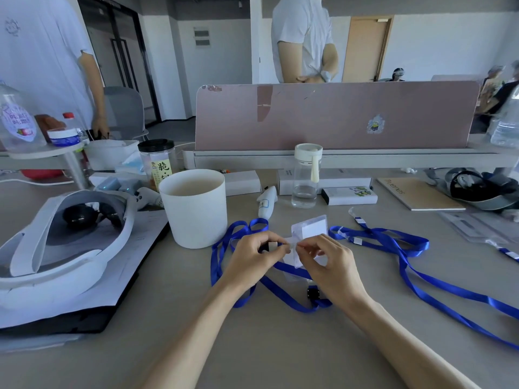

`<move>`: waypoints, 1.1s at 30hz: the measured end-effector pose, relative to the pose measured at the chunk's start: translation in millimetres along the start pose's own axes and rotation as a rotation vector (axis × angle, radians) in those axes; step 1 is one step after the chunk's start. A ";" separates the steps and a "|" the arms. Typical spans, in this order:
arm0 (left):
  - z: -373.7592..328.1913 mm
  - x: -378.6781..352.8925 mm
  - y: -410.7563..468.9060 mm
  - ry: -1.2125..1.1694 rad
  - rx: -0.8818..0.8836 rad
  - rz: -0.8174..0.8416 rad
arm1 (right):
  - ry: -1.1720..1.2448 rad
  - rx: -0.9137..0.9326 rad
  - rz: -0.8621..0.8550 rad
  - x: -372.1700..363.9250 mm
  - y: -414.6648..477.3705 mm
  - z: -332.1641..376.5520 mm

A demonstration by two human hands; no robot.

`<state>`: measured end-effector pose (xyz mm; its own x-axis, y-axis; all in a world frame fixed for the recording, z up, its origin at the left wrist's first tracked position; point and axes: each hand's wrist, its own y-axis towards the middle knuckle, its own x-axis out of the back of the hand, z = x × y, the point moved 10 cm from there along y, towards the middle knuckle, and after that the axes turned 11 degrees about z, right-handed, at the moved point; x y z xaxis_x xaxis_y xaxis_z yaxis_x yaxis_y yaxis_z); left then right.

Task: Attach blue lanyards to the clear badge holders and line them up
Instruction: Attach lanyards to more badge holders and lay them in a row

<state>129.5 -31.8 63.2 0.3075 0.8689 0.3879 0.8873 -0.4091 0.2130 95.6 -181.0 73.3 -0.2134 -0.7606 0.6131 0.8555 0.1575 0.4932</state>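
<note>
Where hands meet: frame centre, above worktop [252, 346]
left hand [254, 256]: fingers pinching blue lanyard [292, 269] end
right hand [328, 265]: fingers pinching clear strap [292, 244] beside badge holder [311, 228]

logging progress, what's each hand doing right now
Left hand: pinching the end of the blue lanyard.
Right hand: pinching the clear badge holder.

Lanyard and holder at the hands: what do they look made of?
The lanyard looks like woven satin-type ribbon, probably polyester: flat, limp, with a glossy sheen along its folds. The holder looks like clear soft plastic, likely vinyl: see-through, slightly shiny, with a white card inside. The buckle on the lanyard is black, probably hard plastic.
</note>
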 end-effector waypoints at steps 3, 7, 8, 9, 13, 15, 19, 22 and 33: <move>1.6 0.3 1.3 -0.011 0.004 0.007 | 0.024 -0.023 -0.015 0.6 -0.4 -2.1; 4.1 -1.9 1.4 -0.079 0.018 0.041 | 0.063 -0.052 -0.033 4.0 0.2 -6.2; 4.9 -2.4 1.5 -0.096 0.023 0.050 | 0.066 -0.050 -0.036 4.6 0.3 -6.7; 5.2 -3.2 1.5 -0.108 0.027 0.059 | 0.068 -0.051 -0.037 5.0 0.3 -7.3; 3.9 -6.9 0.9 -0.117 0.032 0.085 | 0.071 -0.050 -0.031 5.1 0.0 -8.0; 3.7 -7.6 0.6 -0.117 0.030 0.092 | 0.054 -0.035 -0.028 5.0 -0.2 -6.8; 5.3 -9.6 0.6 -0.123 0.038 0.118 | 0.022 -0.008 -0.021 3.8 -0.1 -6.3; 5.2 -11.1 0.1 -0.114 0.034 0.128 | 0.014 0.002 -0.013 3.3 0.4 -6.7; 1.6 -12.0 -0.8 -0.105 0.010 0.136 | 0.009 -0.034 0.038 -1.6 1.6 -9.5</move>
<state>125.6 -41.5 57.0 0.4585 0.8304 0.3167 0.8384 -0.5223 0.1559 101.8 -185.5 67.2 -0.1759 -0.7601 0.6256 0.8784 0.1656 0.4483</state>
